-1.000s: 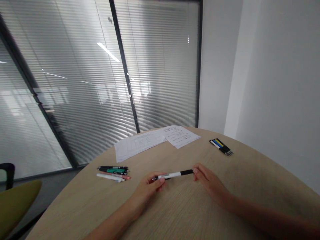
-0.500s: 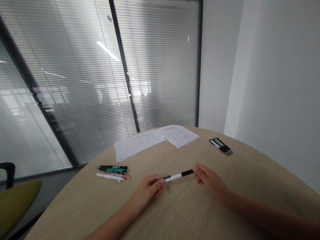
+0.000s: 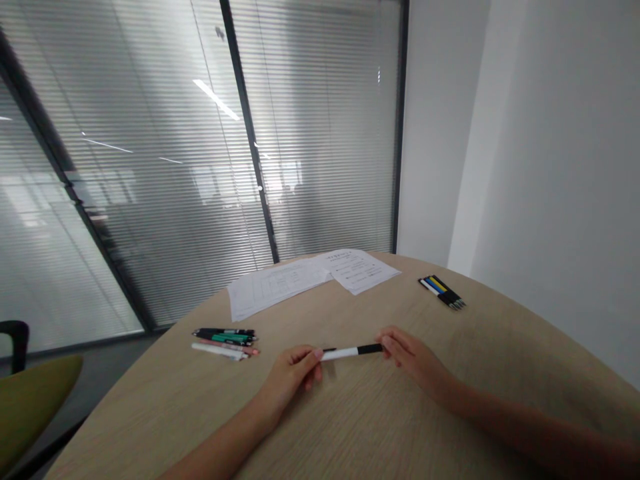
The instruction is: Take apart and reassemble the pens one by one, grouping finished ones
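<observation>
Pen (image 3: 350, 351) with a white barrel and a black end is held just above the worktop (image 3: 380, 433), stretched between both hands. The left hand (image 3: 293, 373) has its grip pinched shut on the thin dark tip end, thumb against forefinger. The right hand (image 3: 413, 357) has its grip closed by the fingertips on the black end.

A second ago more of the pen showed at the left, with a pale metallic part reaching past the left fingertips. Half a second ago it tilted up toward the right. Now it lies nearly level and only a short dark tip shows beside the left thumb, so its visible length has shrunk (whether a piece slid in or sits hidden in the fingers cannot be told). Both hands have kept their hold throughout, so the handling of this one pen looks still under way.

Counted:
- one pen in hand
- four loose pens (image 3: 225, 340) side by side to the left: black, green, pink and white
- one tight bundle of pens (image 3: 443, 292) at the far right, at least four in it
- two printed sheets (image 3: 273, 287) overlapping near the far edge
- one olive chair (image 3: 30, 393) at the lower left
</observation>
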`<move>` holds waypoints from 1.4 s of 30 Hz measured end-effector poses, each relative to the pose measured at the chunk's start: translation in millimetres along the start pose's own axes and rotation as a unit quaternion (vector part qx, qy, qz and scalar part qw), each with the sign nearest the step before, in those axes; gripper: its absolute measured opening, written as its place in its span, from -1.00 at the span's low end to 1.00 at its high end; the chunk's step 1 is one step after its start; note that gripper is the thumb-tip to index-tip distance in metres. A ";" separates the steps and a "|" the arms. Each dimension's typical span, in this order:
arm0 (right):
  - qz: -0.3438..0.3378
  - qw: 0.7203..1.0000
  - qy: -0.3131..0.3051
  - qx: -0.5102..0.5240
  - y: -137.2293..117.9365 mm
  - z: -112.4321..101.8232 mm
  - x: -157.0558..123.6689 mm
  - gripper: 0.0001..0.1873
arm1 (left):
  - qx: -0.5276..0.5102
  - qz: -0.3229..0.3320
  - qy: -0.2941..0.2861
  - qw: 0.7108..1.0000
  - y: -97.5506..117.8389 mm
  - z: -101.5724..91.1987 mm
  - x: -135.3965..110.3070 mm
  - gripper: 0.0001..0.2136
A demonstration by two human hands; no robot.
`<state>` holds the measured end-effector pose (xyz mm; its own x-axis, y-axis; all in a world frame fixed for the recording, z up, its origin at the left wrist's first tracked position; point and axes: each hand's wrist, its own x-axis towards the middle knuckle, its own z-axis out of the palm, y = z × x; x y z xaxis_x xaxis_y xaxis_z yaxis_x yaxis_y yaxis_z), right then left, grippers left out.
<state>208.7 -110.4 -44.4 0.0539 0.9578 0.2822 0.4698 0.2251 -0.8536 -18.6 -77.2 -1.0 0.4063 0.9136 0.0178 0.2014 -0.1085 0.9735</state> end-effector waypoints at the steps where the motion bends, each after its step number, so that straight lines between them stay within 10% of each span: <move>1: 0.021 1.000 -0.001 -0.016 0.4 -1.1 -0.2 -0.61 | 0.002 0.000 0.000 1.000 -0.3 0.0 0.1 -0.69; 18: -0.023 0.999 -0.005 0.043 -4.5 1.3 1.0 -0.68 | -0.011 0.000 0.032 0.999 -0.6 -0.2 0.6 -0.68; 26: 0.028 0.995 -0.011 -0.096 -5.7 -6.8 0.2 -0.65 | 0.021 -0.003 0.015 1.000 -0.5 -0.5 0.2 -0.68; 34: -0.004 0.998 0.020 0.056 -0.7 3.6 2.6 -0.75 | 0.025 -0.015 0.020 0.999 -3.6 -2.1 3.5 -0.64; 42: 0.036 0.998 -0.004 -0.056 -5.3 -5.8 2.5 -0.70 | 0.019 -0.016 0.010 1.000 -1.9 -0.3 2.3 -0.66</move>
<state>211.5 -110.3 -36.6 0.0833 0.9723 0.2182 0.5602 0.1354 -0.8172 -18.3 -74.8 -2.7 0.3817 0.9242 -0.0087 0.2484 -0.0936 0.9641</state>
